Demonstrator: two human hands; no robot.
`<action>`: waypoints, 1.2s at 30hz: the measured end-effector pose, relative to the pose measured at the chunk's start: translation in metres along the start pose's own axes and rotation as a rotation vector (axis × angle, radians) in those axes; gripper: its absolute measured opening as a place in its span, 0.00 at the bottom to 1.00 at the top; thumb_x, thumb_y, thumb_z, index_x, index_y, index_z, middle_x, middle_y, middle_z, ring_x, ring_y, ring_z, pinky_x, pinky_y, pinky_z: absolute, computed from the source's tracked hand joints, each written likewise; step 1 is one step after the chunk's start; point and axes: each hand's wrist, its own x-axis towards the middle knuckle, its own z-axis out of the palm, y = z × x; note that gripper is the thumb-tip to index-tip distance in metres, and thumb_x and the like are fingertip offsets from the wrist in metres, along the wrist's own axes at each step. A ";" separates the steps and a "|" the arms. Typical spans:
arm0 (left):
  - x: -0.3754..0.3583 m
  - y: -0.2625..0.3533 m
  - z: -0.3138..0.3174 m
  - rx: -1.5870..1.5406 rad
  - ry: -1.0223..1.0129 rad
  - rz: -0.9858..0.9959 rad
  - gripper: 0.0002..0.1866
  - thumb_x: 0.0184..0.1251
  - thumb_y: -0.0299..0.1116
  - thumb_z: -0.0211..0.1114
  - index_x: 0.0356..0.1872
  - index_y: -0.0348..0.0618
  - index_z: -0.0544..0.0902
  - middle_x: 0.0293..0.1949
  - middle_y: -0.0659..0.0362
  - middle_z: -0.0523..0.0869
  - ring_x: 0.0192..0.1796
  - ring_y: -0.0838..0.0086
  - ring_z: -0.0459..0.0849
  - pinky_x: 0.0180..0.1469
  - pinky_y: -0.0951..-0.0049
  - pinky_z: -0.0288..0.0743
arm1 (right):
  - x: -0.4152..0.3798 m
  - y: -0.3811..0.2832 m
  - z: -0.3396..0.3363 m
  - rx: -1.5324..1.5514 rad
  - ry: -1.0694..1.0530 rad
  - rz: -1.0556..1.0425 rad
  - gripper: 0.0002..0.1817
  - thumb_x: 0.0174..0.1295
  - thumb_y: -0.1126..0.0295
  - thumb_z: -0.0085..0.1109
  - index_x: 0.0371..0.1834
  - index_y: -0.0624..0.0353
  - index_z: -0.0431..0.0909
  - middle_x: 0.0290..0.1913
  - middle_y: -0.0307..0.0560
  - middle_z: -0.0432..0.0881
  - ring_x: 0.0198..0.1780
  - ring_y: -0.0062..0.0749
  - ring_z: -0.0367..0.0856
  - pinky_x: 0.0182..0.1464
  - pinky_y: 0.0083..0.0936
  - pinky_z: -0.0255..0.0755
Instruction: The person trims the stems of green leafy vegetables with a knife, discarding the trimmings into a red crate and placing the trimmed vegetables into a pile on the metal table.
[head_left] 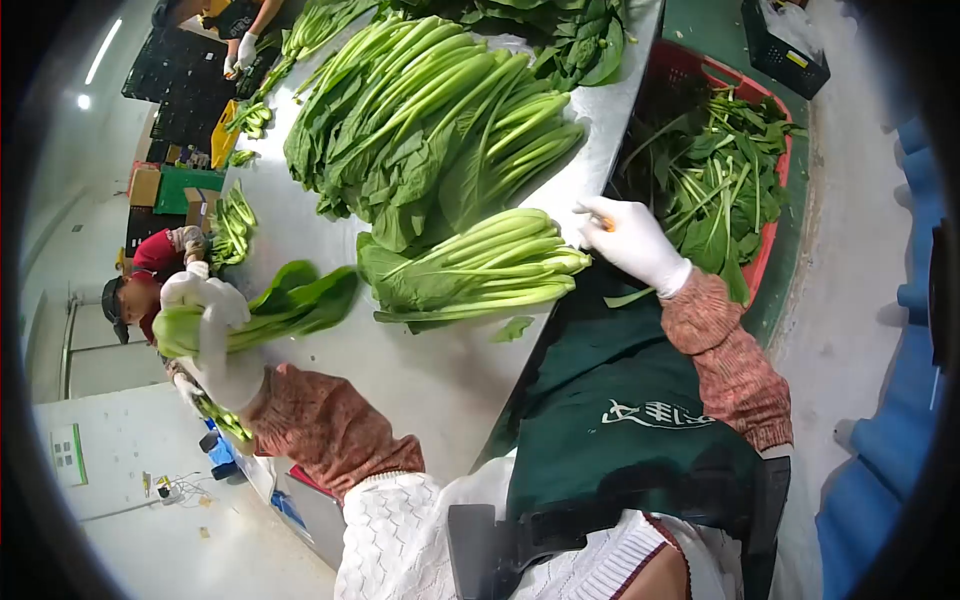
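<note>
My left hand (213, 320), in a white glove and blurred, is closed around a bunch of leafy greens (290, 310) on the left side of the metal table (400, 365). The gloved right hand (632, 240) is closed on a small orange object (608, 224), mostly hidden by the fingers, near the table's right edge. Between my hands lies a separate bunch of greens (480, 270), its pale stems pointing right. Beyond it is a large heap of greens (420, 110).
A red crate (770, 230) of loose leaves stands at right, below a black crate (785, 50). Across the table a person in red (155, 255) handles greens (230, 225). At top left are another person's gloved hands (240, 55). A torn leaf (513, 329) lies near the table edge.
</note>
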 end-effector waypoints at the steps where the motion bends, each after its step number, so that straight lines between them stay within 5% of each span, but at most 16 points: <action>1: -0.001 0.008 0.006 0.378 0.002 0.067 0.15 0.58 0.23 0.61 0.48 0.32 0.76 0.30 0.60 0.79 0.31 0.80 0.73 0.43 0.80 0.69 | 0.006 -0.005 0.008 -0.070 0.016 -0.031 0.16 0.66 0.67 0.58 0.53 0.62 0.81 0.30 0.48 0.86 0.33 0.35 0.86 0.41 0.27 0.78; 3: -0.009 0.023 0.026 0.605 0.013 -0.120 0.15 0.53 0.16 0.65 0.43 0.36 0.80 0.32 0.61 0.81 0.35 0.80 0.76 0.43 0.77 0.73 | 0.019 -0.018 0.021 -0.118 0.017 -0.019 0.15 0.64 0.64 0.60 0.51 0.56 0.83 0.38 0.52 0.87 0.42 0.50 0.86 0.47 0.34 0.78; 4: -0.011 0.026 0.037 0.653 -0.030 -0.187 0.15 0.51 0.14 0.66 0.41 0.38 0.81 0.32 0.61 0.81 0.36 0.79 0.77 0.43 0.77 0.74 | 0.025 -0.020 0.027 -0.172 -0.010 -0.031 0.15 0.63 0.64 0.61 0.51 0.55 0.83 0.39 0.52 0.86 0.44 0.50 0.85 0.48 0.35 0.77; 7: -0.015 0.006 0.057 0.785 -0.272 0.019 0.13 0.49 0.16 0.68 0.38 0.37 0.82 0.31 0.58 0.82 0.31 0.76 0.80 0.38 0.77 0.74 | 0.045 -0.019 0.035 -0.264 -0.136 -0.005 0.17 0.58 0.63 0.65 0.49 0.56 0.81 0.44 0.53 0.84 0.51 0.50 0.82 0.54 0.37 0.75; 10: -0.023 -0.016 0.083 0.645 -0.355 -0.065 0.13 0.48 0.18 0.69 0.37 0.38 0.82 0.30 0.55 0.84 0.31 0.69 0.83 0.40 0.73 0.77 | 0.060 -0.019 0.025 -0.212 -0.199 -0.059 0.19 0.53 0.61 0.64 0.45 0.59 0.83 0.45 0.59 0.85 0.49 0.52 0.84 0.55 0.39 0.76; 12: -0.028 -0.039 0.100 0.715 -0.369 0.082 0.14 0.49 0.24 0.73 0.40 0.41 0.84 0.35 0.52 0.86 0.36 0.58 0.86 0.43 0.67 0.79 | 0.063 -0.023 0.023 0.041 -0.189 -0.037 0.18 0.53 0.62 0.68 0.41 0.63 0.82 0.40 0.55 0.86 0.45 0.42 0.85 0.51 0.33 0.77; 15: -0.028 -0.056 0.132 0.817 -0.413 0.178 0.21 0.48 0.25 0.75 0.48 0.42 0.85 0.42 0.52 0.88 0.45 0.59 0.86 0.49 0.67 0.79 | 0.058 -0.080 0.001 0.472 -0.244 0.130 0.16 0.55 0.63 0.73 0.39 0.63 0.81 0.34 0.43 0.83 0.37 0.24 0.80 0.44 0.25 0.75; 19: -0.017 -0.076 0.141 0.803 -0.377 0.186 0.26 0.47 0.27 0.77 0.53 0.42 0.83 0.45 0.51 0.87 0.45 0.57 0.85 0.50 0.63 0.79 | 0.057 -0.105 0.000 0.463 -0.136 -0.161 0.15 0.59 0.62 0.72 0.37 0.64 0.81 0.33 0.39 0.82 0.35 0.22 0.77 0.42 0.24 0.74; 20: -0.013 -0.076 0.141 0.772 -0.362 0.161 0.26 0.47 0.28 0.77 0.52 0.42 0.83 0.44 0.51 0.87 0.45 0.57 0.85 0.49 0.63 0.79 | 0.053 -0.111 -0.003 0.520 -0.152 -0.134 0.15 0.62 0.64 0.69 0.39 0.65 0.80 0.35 0.41 0.83 0.35 0.23 0.78 0.42 0.24 0.74; 22: -0.004 -0.068 0.137 0.840 -0.297 0.272 0.25 0.45 0.26 0.77 0.50 0.41 0.83 0.40 0.52 0.86 0.43 0.57 0.84 0.47 0.63 0.79 | 0.044 -0.117 -0.010 0.660 -0.125 -0.070 0.12 0.69 0.68 0.61 0.50 0.64 0.80 0.31 0.33 0.80 0.25 0.10 0.70 0.26 0.13 0.67; 27: 0.024 -0.008 0.133 1.115 -0.154 0.454 0.26 0.46 0.25 0.73 0.52 0.41 0.82 0.41 0.53 0.84 0.44 0.56 0.82 0.48 0.62 0.78 | 0.038 -0.126 -0.011 0.043 0.452 -0.448 0.19 0.62 0.79 0.62 0.57 0.61 0.77 0.37 0.53 0.85 0.40 0.40 0.88 0.41 0.27 0.80; 36: 0.044 0.036 0.188 0.927 -0.194 0.589 0.27 0.45 0.31 0.75 0.52 0.40 0.81 0.43 0.52 0.84 0.43 0.56 0.82 0.46 0.61 0.78 | 0.018 -0.147 -0.049 0.000 0.671 -0.471 0.17 0.65 0.73 0.59 0.57 0.56 0.75 0.39 0.52 0.86 0.33 0.47 0.86 0.33 0.35 0.79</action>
